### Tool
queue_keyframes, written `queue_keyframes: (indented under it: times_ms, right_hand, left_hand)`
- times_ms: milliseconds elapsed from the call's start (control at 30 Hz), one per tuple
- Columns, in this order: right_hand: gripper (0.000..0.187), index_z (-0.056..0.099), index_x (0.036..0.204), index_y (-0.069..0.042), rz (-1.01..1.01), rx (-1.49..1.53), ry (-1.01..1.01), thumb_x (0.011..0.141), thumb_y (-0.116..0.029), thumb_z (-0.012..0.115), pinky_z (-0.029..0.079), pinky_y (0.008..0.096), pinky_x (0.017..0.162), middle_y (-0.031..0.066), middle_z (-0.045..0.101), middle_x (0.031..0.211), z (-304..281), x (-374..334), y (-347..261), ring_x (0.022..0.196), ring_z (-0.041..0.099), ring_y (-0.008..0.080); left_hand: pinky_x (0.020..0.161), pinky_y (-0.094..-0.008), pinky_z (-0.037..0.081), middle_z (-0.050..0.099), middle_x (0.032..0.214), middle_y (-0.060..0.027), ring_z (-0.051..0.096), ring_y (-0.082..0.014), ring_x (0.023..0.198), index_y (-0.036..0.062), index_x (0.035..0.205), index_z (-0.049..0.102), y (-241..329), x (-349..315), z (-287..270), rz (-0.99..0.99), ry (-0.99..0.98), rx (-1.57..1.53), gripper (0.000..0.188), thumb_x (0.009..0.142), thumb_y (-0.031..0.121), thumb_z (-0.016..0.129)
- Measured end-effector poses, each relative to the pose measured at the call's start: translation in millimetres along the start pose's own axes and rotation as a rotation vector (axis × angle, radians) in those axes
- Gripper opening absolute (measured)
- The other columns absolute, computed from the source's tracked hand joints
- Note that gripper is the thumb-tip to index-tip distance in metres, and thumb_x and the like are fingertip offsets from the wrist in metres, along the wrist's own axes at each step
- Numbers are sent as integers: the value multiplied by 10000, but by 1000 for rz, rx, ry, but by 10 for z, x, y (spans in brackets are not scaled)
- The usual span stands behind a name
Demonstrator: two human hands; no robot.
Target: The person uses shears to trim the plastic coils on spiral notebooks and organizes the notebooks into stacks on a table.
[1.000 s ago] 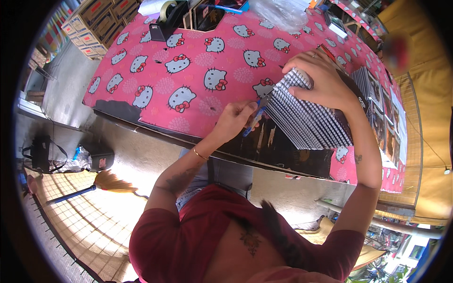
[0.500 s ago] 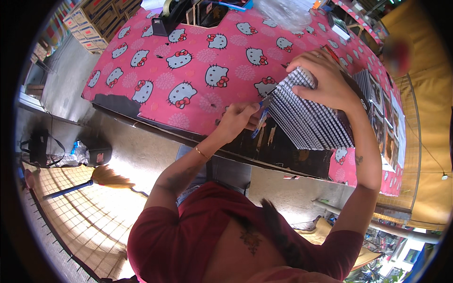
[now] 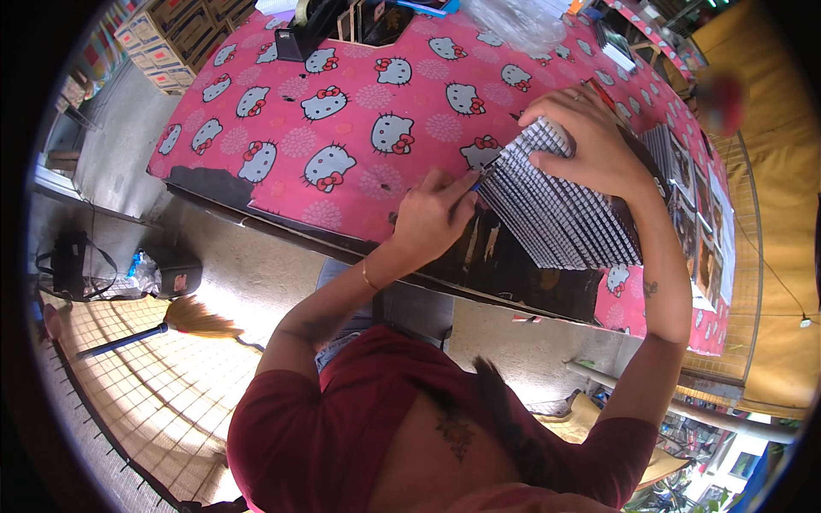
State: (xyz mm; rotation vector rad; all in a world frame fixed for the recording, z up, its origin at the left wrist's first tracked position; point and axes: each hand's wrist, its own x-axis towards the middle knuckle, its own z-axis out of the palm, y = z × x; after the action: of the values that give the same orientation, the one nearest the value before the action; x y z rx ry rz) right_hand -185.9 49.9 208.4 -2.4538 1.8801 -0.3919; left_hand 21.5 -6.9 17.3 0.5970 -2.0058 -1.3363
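Observation:
A stack of wire-bound books [image 3: 564, 209], perhaps notebooks, stands at the near right part of the table, its rows of white coils turned toward me. My right hand [image 3: 590, 141] is wrapped over the stack's upper end, thumb on the coils and fingers behind. In my left hand [image 3: 434, 214] are small blue-handled pliers [image 3: 484, 174], their dark tip at the left edge of the coils. My left fingers are closed round the handles and hide most of them. What the jaws grip is too small to tell.
A pink patterned cover [image 3: 376, 98] lies over the table, torn to black at the near edge. A tape dispenser [image 3: 295, 41] and clear plastic wrap [image 3: 517, 26] sit at the back. Printed sheets [image 3: 705, 231] lie right. Cartons [image 3: 175, 43] and a broom [image 3: 201, 318] are on the floor.
My left hand has turned and closed further round the pliers, so the blue handles that hung below it are now mostly covered. The right hand and the stack have barely moved.

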Motion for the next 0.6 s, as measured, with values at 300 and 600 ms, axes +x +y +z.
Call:
queue_keyframes:
  times_ms: [300,600]
  right_hand:
    - [342,636,1000,-142,8,-2,-11,690,-256,728,326,439,1024,42,641,1035,-8,6,-16,1056,558,252]
    - [343,636,1000,-141,21,12,-13,690,-255,727,322,443,1029,45,643,1041,-5,3,-17,1064,558,254]
  left_hand:
    - [717,-303,576,692,885,-124,695,-200,774,-52,1095,635,-85,4,6,-502,-131,-632,412,985,322,501]
    - [684,-314,581,687,849,-124,692,-201,740,-55,1058,646,-37,-50,23,-418,-104,-484,380,987,291,504]
